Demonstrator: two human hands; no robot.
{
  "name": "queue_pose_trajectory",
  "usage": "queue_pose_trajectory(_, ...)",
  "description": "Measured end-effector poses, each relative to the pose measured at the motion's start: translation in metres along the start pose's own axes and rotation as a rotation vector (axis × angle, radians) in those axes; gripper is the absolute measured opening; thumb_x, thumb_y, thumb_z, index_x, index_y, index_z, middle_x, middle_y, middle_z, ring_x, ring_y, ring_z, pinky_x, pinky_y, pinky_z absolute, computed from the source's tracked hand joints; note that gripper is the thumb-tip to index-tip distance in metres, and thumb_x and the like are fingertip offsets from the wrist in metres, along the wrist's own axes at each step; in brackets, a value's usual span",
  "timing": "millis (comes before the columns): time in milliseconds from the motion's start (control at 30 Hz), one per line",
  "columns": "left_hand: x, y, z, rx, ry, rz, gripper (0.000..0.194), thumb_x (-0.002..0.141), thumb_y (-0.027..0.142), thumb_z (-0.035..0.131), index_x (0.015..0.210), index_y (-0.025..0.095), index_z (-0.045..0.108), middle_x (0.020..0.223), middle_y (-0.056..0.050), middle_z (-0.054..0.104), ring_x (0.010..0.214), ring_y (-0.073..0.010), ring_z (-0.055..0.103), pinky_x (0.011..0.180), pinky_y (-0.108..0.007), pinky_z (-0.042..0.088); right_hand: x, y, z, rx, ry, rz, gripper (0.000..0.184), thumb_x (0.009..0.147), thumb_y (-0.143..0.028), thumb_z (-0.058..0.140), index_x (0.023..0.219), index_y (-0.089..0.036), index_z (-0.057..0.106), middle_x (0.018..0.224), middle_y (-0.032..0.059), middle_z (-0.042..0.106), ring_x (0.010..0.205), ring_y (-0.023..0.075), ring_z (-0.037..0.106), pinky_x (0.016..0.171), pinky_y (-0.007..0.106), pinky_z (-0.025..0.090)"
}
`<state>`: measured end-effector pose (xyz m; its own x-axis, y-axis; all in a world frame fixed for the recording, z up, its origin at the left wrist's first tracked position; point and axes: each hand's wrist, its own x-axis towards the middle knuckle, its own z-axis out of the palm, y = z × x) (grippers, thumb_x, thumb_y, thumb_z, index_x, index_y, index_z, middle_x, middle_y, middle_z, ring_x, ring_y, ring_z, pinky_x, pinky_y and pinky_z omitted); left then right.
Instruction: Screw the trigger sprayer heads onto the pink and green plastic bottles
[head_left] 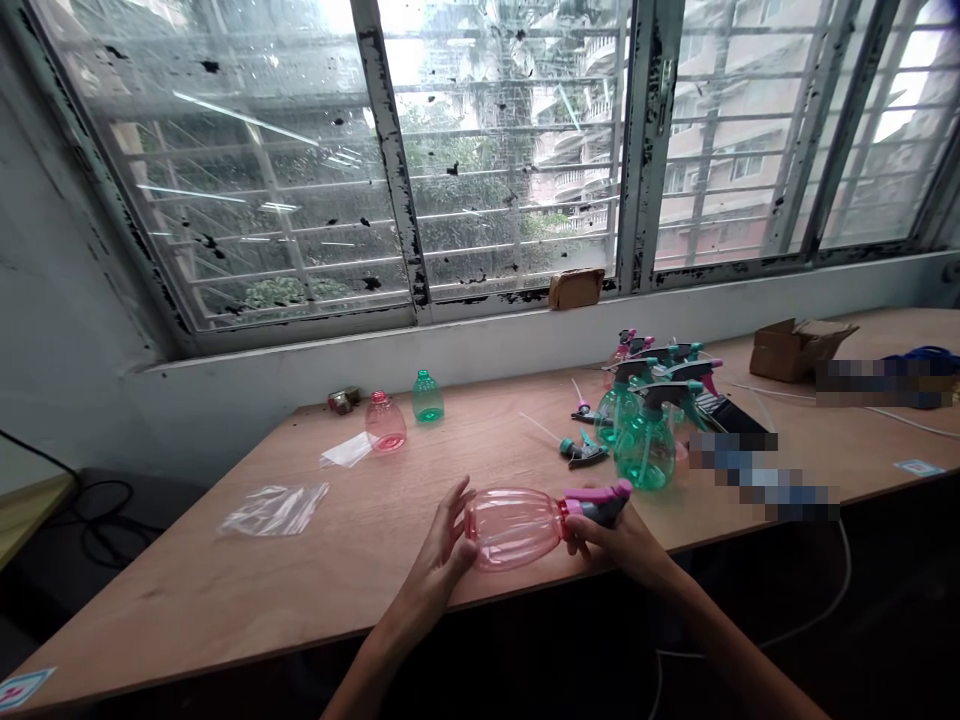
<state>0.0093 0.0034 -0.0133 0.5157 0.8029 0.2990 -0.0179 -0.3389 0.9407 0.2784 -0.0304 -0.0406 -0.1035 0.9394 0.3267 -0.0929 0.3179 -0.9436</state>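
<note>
A clear pink spray bottle point(516, 528) lies on its side in the air above the table's front edge, its base to the left. My left hand point(448, 540) grips it around the base, thumb in front and fingers behind. At the other end my right hand point(611, 535) is closed around the neck and the pink-and-grey trigger head point(596, 500). Right of them stands a green spray bottle point(645, 452) with its trigger head on. Two loose trigger heads, one a teal spray head point(583, 452), rest on the table behind the held bottle.
Towards the back left stand a headless pink bottle point(385, 425) and a headless green bottle point(427, 398). A plastic bag point(276, 509) lies on the wooden table point(300, 585). More spray bottles crowd the right, near a cardboard box point(793, 350). The window wall bounds the back.
</note>
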Motion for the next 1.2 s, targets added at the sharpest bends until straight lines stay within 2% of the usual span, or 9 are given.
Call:
queue_pose_trajectory(133,-0.006,0.010,0.004,-0.017,-0.032,-0.191,0.070,0.093,0.065,0.040,0.149,0.023,0.032,0.143,-0.017,0.051,0.126,-0.0357,0.055,0.110,-0.057,0.037,-0.012,-0.014,0.008,-0.087,-0.047,-0.073,0.027,0.081,-0.039,0.077,0.094,-0.018,0.066,0.077,0.0028,0.069,0.064,0.0156,0.061,0.054,0.024,0.046)
queue_pose_trajectory(300,-0.021,0.034,0.017,0.349,-0.021,0.212,0.073,0.077,0.038,0.080,0.140,0.037,0.043,0.149,-0.008,0.044,0.140,-0.0355,0.037,0.116,-0.053,0.031,-0.012,-0.020,0.012,0.043,-0.038,0.019,0.046,0.094,-0.053,0.053,0.065,-0.018,0.058,0.052,-0.0011,0.054,0.047,0.0127,0.050,0.052,0.027,0.043)
queue_pose_trajectory(400,-0.027,0.040,0.026,0.373,-0.027,0.299,0.088,0.067,0.035,0.088,0.142,0.041,0.043,0.157,-0.006,0.033,0.145,-0.0388,0.027,0.118,-0.057,0.025,-0.016,-0.022,0.017,0.108,0.146,0.023,0.042,0.091,-0.056,0.056,0.067,-0.021,0.056,0.050,-0.0043,0.047,0.042,0.0114,0.041,0.043,0.025,0.034)
queue_pose_trajectory(533,-0.028,0.043,0.041,-0.113,-0.002,0.056,0.096,0.069,0.074,0.068,0.149,0.037,0.031,0.162,-0.008,0.026,0.145,-0.0403,0.027,0.111,-0.056,0.038,-0.038,-0.036,0.025,-0.187,0.421,-0.268,0.029,0.082,-0.046,0.071,0.065,-0.024,0.064,0.054,0.0002,0.058,0.047,0.0165,0.050,0.045,0.028,0.038)
queue_pose_trajectory(633,-0.024,0.044,0.052,-0.448,0.035,-0.244,0.071,0.088,0.075,0.036,0.139,0.026,0.045,0.141,-0.014,0.056,0.122,-0.0357,0.059,0.090,-0.050,0.054,-0.051,-0.041,0.028,-0.378,0.342,-0.488,0.016,0.075,-0.039,0.079,0.070,-0.026,0.072,0.057,0.0043,0.066,0.049,0.0210,0.058,0.048,0.032,0.045)
queue_pose_trajectory(700,-0.023,0.042,0.060,-0.560,0.125,-0.373,0.055,0.091,0.064,0.046,0.124,0.021,0.055,0.119,-0.012,0.068,0.107,-0.0319,0.067,0.083,-0.043,0.057,-0.050,-0.038,0.032,-0.362,0.286,-0.452,0.017,0.074,-0.039,0.081,0.072,-0.025,0.071,0.059,0.0050,0.067,0.049,0.0214,0.059,0.048,0.032,0.046)
queue_pose_trajectory(867,-0.029,0.031,0.076,-0.269,0.511,-0.123,0.047,0.087,0.057,0.061,0.119,0.024,0.050,0.116,-0.008,0.065,0.098,-0.0283,0.068,0.081,-0.039,0.057,-0.028,-0.024,0.044,0.093,0.387,-0.135,0.034,0.078,-0.048,0.074,0.069,-0.023,0.054,0.056,-0.0036,0.051,0.046,0.0111,0.044,0.041,0.021,0.036)
queue_pose_trajectory(967,-0.033,0.026,0.082,-0.076,0.599,0.046,0.050,0.085,0.055,0.064,0.122,0.027,0.048,0.128,-0.008,0.057,0.110,-0.0306,0.062,0.093,-0.041,0.052,-0.021,-0.021,0.049,0.305,0.360,-0.071,0.035,0.079,-0.046,0.074,0.072,-0.023,0.049,0.054,-0.0084,0.040,0.043,0.0065,0.032,0.038,0.017,0.028)
queue_pose_trajectory(1200,-0.030,0.009,0.074,0.004,0.306,0.251,0.050,0.092,0.055,0.052,0.134,0.030,0.038,0.138,-0.008,0.048,0.133,-0.0315,0.044,0.108,-0.046,0.041,-0.030,-0.036,0.028,0.345,0.289,-0.023,0.033,0.072,-0.041,0.081,0.078,-0.023,0.053,0.054,-0.0077,0.048,0.039,0.0075,0.040,0.037,0.018,0.034)
